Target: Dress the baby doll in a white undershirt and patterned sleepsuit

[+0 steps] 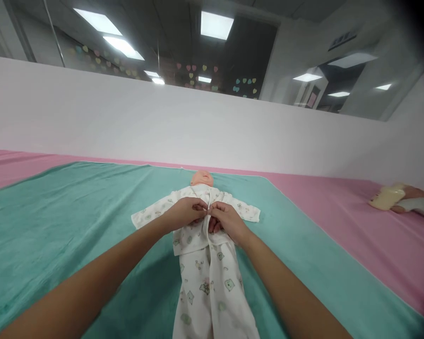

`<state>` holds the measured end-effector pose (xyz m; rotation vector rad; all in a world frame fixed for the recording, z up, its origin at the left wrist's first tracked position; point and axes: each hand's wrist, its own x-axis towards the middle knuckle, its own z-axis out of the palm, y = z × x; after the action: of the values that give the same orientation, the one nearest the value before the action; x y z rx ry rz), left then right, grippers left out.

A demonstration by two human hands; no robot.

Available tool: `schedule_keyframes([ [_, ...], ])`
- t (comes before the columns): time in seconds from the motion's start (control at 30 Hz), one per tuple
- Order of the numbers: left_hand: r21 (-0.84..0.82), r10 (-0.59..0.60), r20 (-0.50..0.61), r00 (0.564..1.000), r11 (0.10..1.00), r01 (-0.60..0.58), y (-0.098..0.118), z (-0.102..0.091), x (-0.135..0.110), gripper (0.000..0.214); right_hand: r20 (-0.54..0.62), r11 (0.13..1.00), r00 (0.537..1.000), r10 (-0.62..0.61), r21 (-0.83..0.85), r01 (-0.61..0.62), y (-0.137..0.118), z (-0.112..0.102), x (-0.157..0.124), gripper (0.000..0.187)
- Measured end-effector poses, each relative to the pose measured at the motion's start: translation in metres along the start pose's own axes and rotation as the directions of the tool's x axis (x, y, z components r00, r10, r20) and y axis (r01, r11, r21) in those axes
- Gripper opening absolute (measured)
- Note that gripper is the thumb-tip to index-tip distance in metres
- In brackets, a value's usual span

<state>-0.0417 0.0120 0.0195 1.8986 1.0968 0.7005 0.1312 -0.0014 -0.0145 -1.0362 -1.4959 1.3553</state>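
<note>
Well, from where I stand, the doll lies on its back on a green blanket, its printed shirt spread with sleeves out sideways above matching pants. At the shirt's front edge, around mid-chest, the left hand and right hand nearly touch, fingers drawn together, each pinching the cloth.

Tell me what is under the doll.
A green blanket shows on both sides of the doll, with pink cloth beyond its edge. The doll and its clothes cover the patch directly beneath, so anything else there cannot be seen.
</note>
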Motion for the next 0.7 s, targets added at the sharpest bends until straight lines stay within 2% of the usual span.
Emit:
schedule_keyframes([
  [0.2, -0.046, 0.023, 0.016, 1.000, 0.999, -0.022, -0.008, -0.001, -0.003, 0.019, -0.029, 0.999, 0.999, 0.023, -0.029, -0.024, -0.004, 0.004, -0.002, 0.018],
  [0.4, -0.232, -0.025, 0.014, 1.000, 0.972, 0.027, -0.008, -0.003, -0.004, 0.023, -0.052, 0.999, 0.999, -0.005, -0.051, 0.002, -0.005, 0.006, -0.005, 0.021],
  [0.7, -0.193, -0.017, -0.052, 0.998, 0.981, 0.007, -0.014, 0.007, -0.003, 0.024, -0.033, 1.000, 0.999, -0.004, 0.022, 0.005, -0.002, 0.002, -0.004, 0.026],
])
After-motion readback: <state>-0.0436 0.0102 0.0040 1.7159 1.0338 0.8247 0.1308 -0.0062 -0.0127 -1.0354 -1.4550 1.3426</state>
